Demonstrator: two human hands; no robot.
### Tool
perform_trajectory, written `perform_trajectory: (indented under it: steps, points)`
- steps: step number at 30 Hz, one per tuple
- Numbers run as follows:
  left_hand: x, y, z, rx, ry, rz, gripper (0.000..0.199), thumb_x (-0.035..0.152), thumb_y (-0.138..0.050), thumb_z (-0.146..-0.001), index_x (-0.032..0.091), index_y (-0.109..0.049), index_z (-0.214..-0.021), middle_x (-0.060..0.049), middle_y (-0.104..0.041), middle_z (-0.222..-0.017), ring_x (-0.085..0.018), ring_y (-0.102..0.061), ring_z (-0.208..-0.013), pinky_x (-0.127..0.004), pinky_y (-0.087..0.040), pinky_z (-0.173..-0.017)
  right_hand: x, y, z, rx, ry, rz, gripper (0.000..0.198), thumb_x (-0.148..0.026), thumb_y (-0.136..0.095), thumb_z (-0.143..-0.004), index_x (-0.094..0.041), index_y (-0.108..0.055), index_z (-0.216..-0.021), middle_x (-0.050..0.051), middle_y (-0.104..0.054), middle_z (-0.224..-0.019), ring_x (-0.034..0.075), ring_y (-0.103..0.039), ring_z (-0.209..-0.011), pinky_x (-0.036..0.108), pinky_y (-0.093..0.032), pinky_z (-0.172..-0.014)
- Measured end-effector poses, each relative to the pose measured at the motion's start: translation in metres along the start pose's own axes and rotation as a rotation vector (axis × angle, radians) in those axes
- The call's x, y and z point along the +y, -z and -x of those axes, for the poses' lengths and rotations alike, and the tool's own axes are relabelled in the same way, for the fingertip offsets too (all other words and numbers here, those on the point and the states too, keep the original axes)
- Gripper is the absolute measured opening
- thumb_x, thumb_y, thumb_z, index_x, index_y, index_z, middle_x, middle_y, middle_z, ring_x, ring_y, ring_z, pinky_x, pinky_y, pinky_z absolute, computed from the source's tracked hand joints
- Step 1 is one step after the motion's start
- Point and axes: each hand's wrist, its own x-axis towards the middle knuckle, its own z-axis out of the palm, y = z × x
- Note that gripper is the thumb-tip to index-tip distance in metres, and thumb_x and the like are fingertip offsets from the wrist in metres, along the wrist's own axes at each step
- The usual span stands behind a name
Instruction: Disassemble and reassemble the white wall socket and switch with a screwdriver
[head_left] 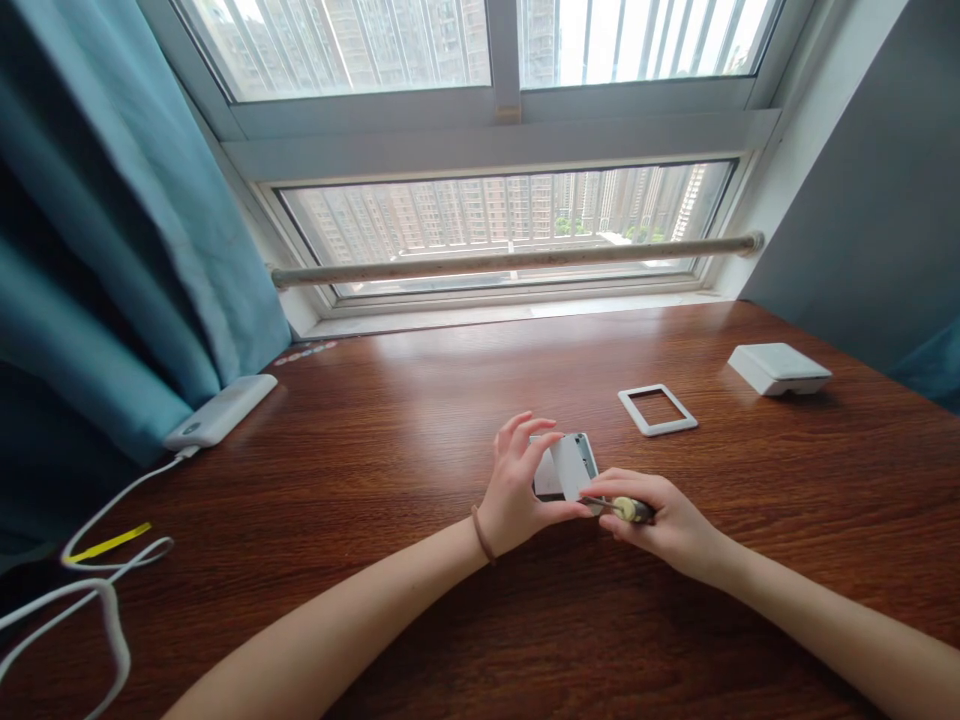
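Note:
My left hand (516, 482) is closed around the edges of a white wall switch (571, 466), thumb along its near side and fingers over the far side. The switch's wide rocker looks tilted, and a darker strip with small parts shows along its right side. In my right hand (667, 530) is a small screwdriver (628, 509) with a yellow and dark handle. Its thin metal shaft points left and meets the near right edge of the switch. Whether the tip sits in a gap is hidden by my fingers.
A square white frame (634, 424) lies flat beyond my right hand. Farther right sits a white switch-like block (780, 368). At left, a white power bank (222, 410) trails a white cable (120, 500) beside a yellow strip (111, 543). Curtain and window border the wooden table (420, 620).

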Motion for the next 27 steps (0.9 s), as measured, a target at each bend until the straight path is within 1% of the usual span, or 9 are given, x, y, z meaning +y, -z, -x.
perform_trajectory:
  steps: [2, 5, 8, 11, 13, 15, 18, 22, 27]
  points:
    - [-0.002, -0.001, 0.0, -0.005, 0.016, 0.021, 0.085, 0.062, -0.07, -0.053, 0.021, -0.041, -0.122, -0.013, -0.044, -0.126, -0.031, -0.031, -0.125, -0.048, -0.026, -0.105, 0.002, 0.003, -0.002, 0.039, -0.043, 0.006, 0.023, -0.03, -0.061, -0.078, -0.02, -0.067, -0.098, 0.005, -0.065, -0.09, 0.016, -0.06, -0.077, 0.027, -0.048, -0.069]
    - [-0.004, -0.002, 0.0, -0.008, 0.051, 0.073, 0.094, 0.058, -0.071, -0.056, 0.02, -0.029, -0.13, -0.014, -0.04, -0.13, -0.031, -0.033, -0.124, -0.049, -0.026, -0.105, 0.011, 0.02, -0.007, 0.266, -0.2, 0.086, 0.022, -0.035, -0.062, -0.076, -0.017, -0.067, -0.088, 0.001, -0.061, -0.068, 0.013, -0.055, -0.06, 0.025, -0.044, -0.058]
    - [-0.005, -0.003, -0.001, -0.046, 0.09, 0.12, 0.078, 0.049, -0.069, -0.066, 0.021, -0.032, -0.129, -0.014, -0.039, -0.13, -0.03, -0.034, -0.124, -0.049, -0.027, -0.105, 0.033, 0.054, -0.014, 0.566, -0.306, 0.115, 0.025, -0.039, -0.065, -0.072, -0.015, -0.065, -0.08, -0.002, -0.054, -0.056, 0.01, -0.048, -0.049, 0.024, -0.039, -0.05]
    - [-0.006, -0.003, -0.001, -0.069, 0.116, 0.149, 0.067, 0.042, -0.067, -0.07, 0.02, -0.036, -0.126, -0.013, -0.041, -0.128, -0.028, -0.035, -0.123, -0.048, -0.028, -0.105, 0.058, 0.092, -0.019, 0.746, -0.396, 0.074, 0.033, -0.036, -0.072, -0.061, -0.015, -0.062, -0.085, -0.002, -0.057, -0.062, 0.007, -0.043, -0.042, 0.023, -0.036, -0.043]
    - [-0.006, -0.003, -0.001, -0.074, 0.123, 0.155, 0.064, 0.041, -0.066, -0.071, 0.02, -0.037, -0.124, -0.013, -0.042, -0.127, -0.028, -0.036, -0.123, -0.048, -0.029, -0.105, 0.07, 0.108, -0.02, 0.765, -0.431, 0.074, 0.036, -0.036, -0.071, -0.06, -0.014, -0.063, -0.087, -0.003, -0.055, -0.059, 0.006, -0.041, -0.04, 0.022, -0.034, -0.04]
    - [-0.005, -0.003, -0.001, -0.078, 0.123, 0.157, 0.062, 0.04, -0.066, -0.071, 0.02, -0.039, -0.122, -0.013, -0.042, -0.126, -0.028, -0.036, -0.122, -0.048, -0.029, -0.104, 0.077, 0.115, -0.019, 0.754, -0.462, 0.079, 0.037, -0.038, -0.07, -0.06, -0.012, -0.064, -0.086, -0.003, -0.053, -0.055, 0.006, -0.038, -0.038, 0.021, -0.031, -0.037]
    - [-0.005, -0.002, -0.001, -0.083, 0.12, 0.163, 0.063, 0.04, -0.066, -0.071, 0.019, -0.038, -0.123, -0.013, -0.042, -0.126, -0.028, -0.036, -0.122, -0.047, -0.029, -0.104, 0.082, 0.115, -0.016, 0.729, -0.501, 0.109, 0.038, -0.039, -0.07, -0.059, -0.012, -0.064, -0.084, -0.003, -0.053, -0.05, 0.006, -0.036, -0.035, 0.021, -0.027, -0.034]
    - [-0.004, -0.001, 0.0, -0.093, 0.122, 0.175, 0.063, 0.037, -0.065, -0.072, 0.019, -0.035, -0.125, -0.013, -0.041, -0.127, -0.027, -0.036, -0.122, -0.047, -0.029, -0.105, 0.083, 0.117, -0.014, 0.691, -0.536, 0.202, 0.037, -0.038, -0.071, -0.056, -0.013, -0.067, -0.083, -0.001, -0.054, -0.045, 0.008, -0.039, -0.034, 0.022, -0.027, -0.034]
    - [-0.005, -0.001, 0.0, -0.107, 0.112, 0.173, 0.059, 0.037, -0.063, -0.075, 0.018, -0.036, -0.124, -0.013, -0.042, -0.126, -0.027, -0.035, -0.122, -0.046, -0.028, -0.105, 0.083, 0.124, -0.013, 0.622, -0.559, 0.298, 0.028, -0.038, -0.071, -0.056, -0.013, -0.07, -0.069, 0.002, -0.059, -0.047, 0.01, -0.043, -0.036, 0.024, -0.029, -0.037]
